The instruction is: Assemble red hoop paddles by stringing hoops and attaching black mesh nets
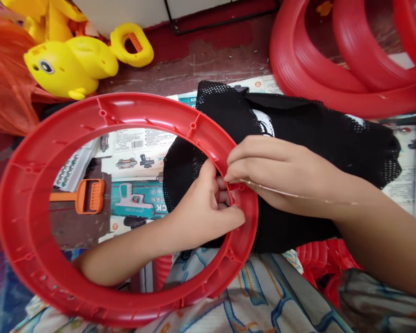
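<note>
A big red plastic ring (27,217) lies across my lap, its ribbed underside up. My left arm passes through the ring, and my left hand (208,203) is closed in a pinch on the ring's right inner rim. My right hand (273,169) comes from the right with fingers pressed together at the same spot on the rim, a thin thread trailing along my wrist. Black mesh fabric (319,134) lies under both hands and spreads to the right.
A stack of red rings (336,69) stands at the back right. Yellow plastic toy parts (72,64) and an orange net bag (3,78) sit at the back left. Printed toy boxes (135,194) and an orange handle (88,196) show through the ring.
</note>
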The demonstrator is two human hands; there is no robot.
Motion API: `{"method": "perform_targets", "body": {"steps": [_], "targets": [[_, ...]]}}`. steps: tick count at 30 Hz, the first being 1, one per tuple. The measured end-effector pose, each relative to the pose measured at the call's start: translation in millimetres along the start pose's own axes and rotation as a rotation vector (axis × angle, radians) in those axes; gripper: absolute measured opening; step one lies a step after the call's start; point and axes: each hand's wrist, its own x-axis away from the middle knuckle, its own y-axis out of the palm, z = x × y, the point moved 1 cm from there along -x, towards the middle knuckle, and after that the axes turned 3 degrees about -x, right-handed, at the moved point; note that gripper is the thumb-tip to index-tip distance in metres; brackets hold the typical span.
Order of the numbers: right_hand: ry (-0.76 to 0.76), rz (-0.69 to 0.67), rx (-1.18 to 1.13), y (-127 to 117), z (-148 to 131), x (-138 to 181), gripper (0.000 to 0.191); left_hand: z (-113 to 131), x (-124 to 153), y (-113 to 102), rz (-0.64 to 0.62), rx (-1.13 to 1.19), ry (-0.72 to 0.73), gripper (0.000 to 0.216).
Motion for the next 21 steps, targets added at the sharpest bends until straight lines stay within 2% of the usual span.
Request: {"method": "perform_targets", "body": {"steps": [4, 11, 15, 21], "targets": [[0.019, -0.007, -0.006, 2.4, 4.8, -0.8, 0.023, 1.8, 0.1, -0.2, 0.011, -0.071, -0.040, 0.051], [-0.020, -0.034, 0.191, -0.6, 6.0, -2.6, 0.034, 0.2, 0.7, -0.8, -0.035, -0.078, -0.019, 0.054], [0.001, 0.038, 0.192, -3.9, 5.6, -3.8, 0.025, 2.5, 5.2, -1.5, -0.068, -0.148, -0.069, 0.051], [0.092, 0.187, -0.008, -4.4, 6.8, -2.3, 0.012, 5.7, 10.9, -1.0, -0.162, -0.174, -0.103, 0.049]]}}
